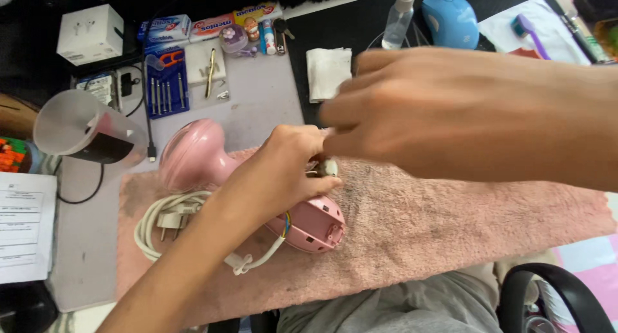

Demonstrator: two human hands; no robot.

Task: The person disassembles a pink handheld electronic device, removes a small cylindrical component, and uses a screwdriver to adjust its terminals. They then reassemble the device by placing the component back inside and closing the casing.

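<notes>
A pink hair dryer (212,162) lies on its side on a pink towel (450,223) spread over a grey desk (264,101), its handle end opened so that coloured wires show near the base. The left hand (280,175) rests on top of the dryer's handle, fingers curled down around it and gripping it just where a small metal part (328,167) sticks out. The right hand (386,114) reaches in from the right, above the dryer, its fingers bunched toward that same small part; motion blur hides whether the fingertips have closed on it. The dryer's white cord (151,220) lies coiled with its plug on the towel, just left of the handle.

Farther out, a translucent measuring cup (84,130) lies tipped on its side at the desk's left. Behind the dryer sit a blue case of small screwdrivers (166,82), a folded white cloth (327,72), a clear spray bottle (398,21) and a blue computer mouse (450,19). A small white box (90,34) stands at the upper left, and printed papers (24,227) lie at the left edge.
</notes>
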